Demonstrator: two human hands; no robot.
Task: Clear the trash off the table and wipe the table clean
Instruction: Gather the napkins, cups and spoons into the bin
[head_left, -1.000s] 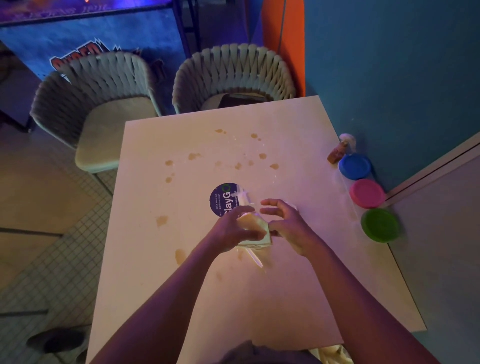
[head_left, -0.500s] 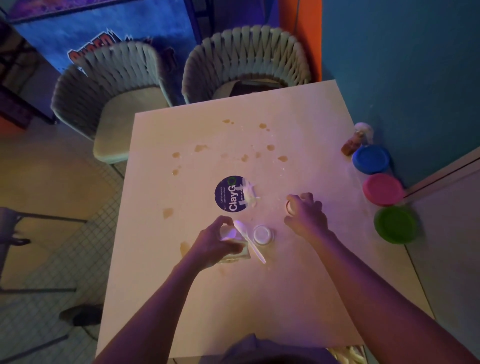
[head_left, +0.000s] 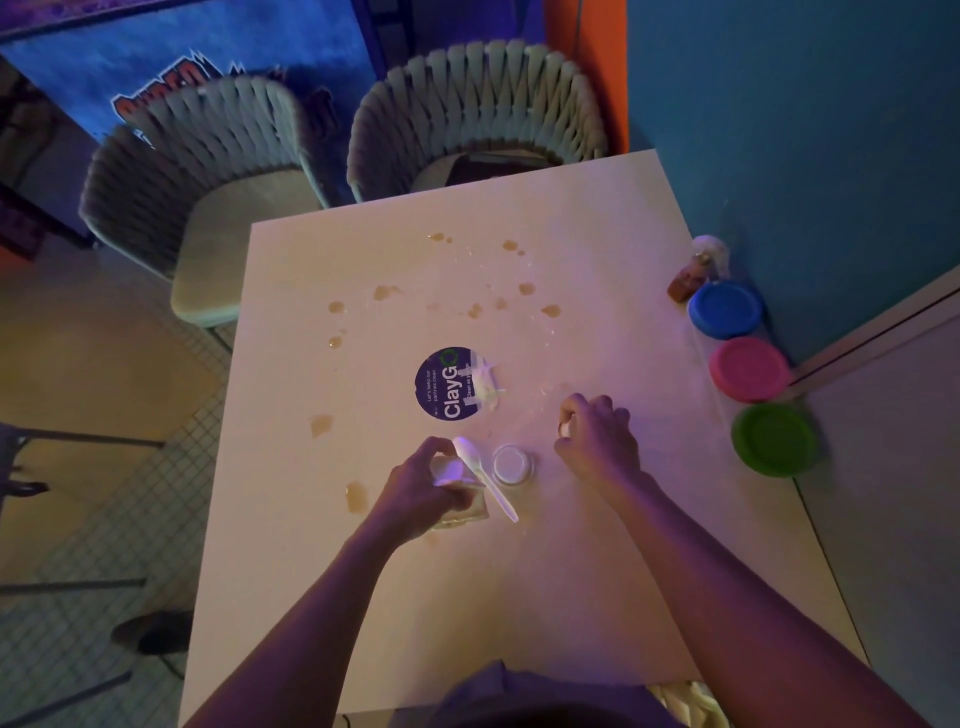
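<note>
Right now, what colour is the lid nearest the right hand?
Green lid, beside the right hand; head view shows it.

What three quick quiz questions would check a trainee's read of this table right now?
1. True or false: the left hand grips a clear cup with a white plastic spoon.
2. Which lid colour sits nearest the person: A blue, B pink, C green?
3. Fill in: the brown spills lie on the ___ side of the round ClayGo sticker.

Key: 1 true; 2 C, the green lid; 3 far.
</note>
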